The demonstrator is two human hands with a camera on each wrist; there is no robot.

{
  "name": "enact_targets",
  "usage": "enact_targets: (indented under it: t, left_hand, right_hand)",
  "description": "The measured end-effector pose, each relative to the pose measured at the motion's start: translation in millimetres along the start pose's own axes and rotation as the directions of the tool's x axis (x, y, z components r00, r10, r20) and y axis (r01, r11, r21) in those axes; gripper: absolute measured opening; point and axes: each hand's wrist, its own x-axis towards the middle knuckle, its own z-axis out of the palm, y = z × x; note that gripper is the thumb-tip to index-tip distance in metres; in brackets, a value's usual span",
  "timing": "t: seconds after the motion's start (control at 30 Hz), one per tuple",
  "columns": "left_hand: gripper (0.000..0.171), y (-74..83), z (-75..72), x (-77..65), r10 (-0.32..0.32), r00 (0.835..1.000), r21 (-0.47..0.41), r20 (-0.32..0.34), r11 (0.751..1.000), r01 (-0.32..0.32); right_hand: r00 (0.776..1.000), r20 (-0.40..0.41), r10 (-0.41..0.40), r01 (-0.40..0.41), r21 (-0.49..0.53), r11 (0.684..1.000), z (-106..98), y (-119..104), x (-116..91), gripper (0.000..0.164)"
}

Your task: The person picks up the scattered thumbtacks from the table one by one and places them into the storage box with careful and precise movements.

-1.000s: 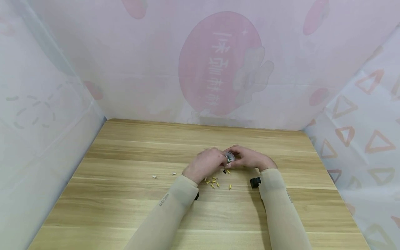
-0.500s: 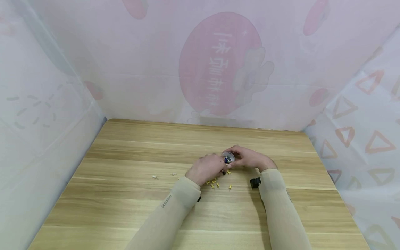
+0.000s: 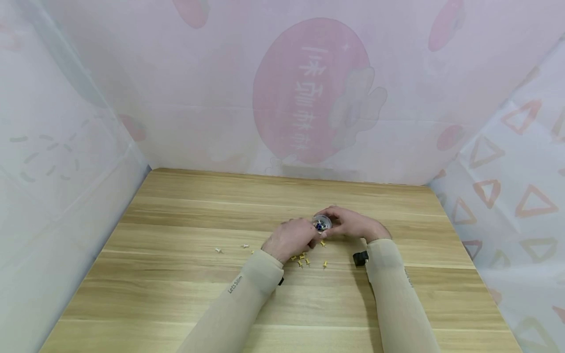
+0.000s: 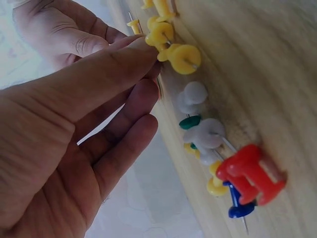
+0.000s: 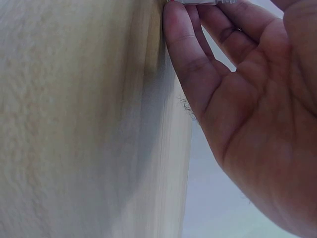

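My right hand [image 3: 353,224] grips a small clear round container [image 3: 327,218], thumb and fingers curled about its side. Inside it lie push pins, a blue one [image 3: 320,227] among them. At the top of the right wrist view, a strip of the clear container [image 5: 198,1] shows at the fingertips. My left hand [image 3: 289,239] is just left of the container, low over the table. Its thumb and forefinger pinch together in the left wrist view, where a black push pin lay; that pin is hidden by the fingers. Yellow push pins [image 4: 185,58] lie close by the left fingertips.
Several yellow push pins [image 3: 307,261] lie scattered in front of the hands, one [image 3: 325,264] apart. White push pins [image 3: 245,245] lie farther left on the wooden table [image 3: 176,294]. Red pins [image 4: 250,171] and a blue pin [image 4: 240,208] show in the left wrist view.
My left hand has shifted slightly forward and down from the container's rim to the spot of the black push pin, now out of sight. My right hand and the container stay nearly still.
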Motion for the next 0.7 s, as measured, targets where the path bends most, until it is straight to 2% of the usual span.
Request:
enact_targets:
  t: [0.13, 0.27, 0.47, 0.7]
  left_hand:
    - [0.013, -1.7, -1.3, 0.1, -0.015, 1.000, 0.025, 0.024, 1.000, 0.014]
    - [0.005, -3.8, -7.3, -1.2, -0.022, 1.000, 0.012, 0.011, 1.000, 0.022]
    - [0.008, -8.8, -13.8, -0.3, -0.026, 0.997, -0.041, -0.071, 0.999, 0.023]
    - [0.011, -10.0, -13.1, 7.2, 0.008, 0.986, 0.048, -0.169, 0.999, 0.000]
  right_hand:
    - [1.000, 0.003, -0.001, 0.001, -0.003, 1.000, 0, 0, 0, 0.059]
    - [1.000, 0.001, 0.000, 0.000, -0.027, 1.000, 0, 1, 0, 0.058]
    - [1.000, 0.000, 0.010, -0.010, -0.017, 1.000, 0, 1, 0, 0.059]
    - [1.000, -0.002, 0.012, -0.012, -0.026, 1.000, -1, 2, -1, 0.060]
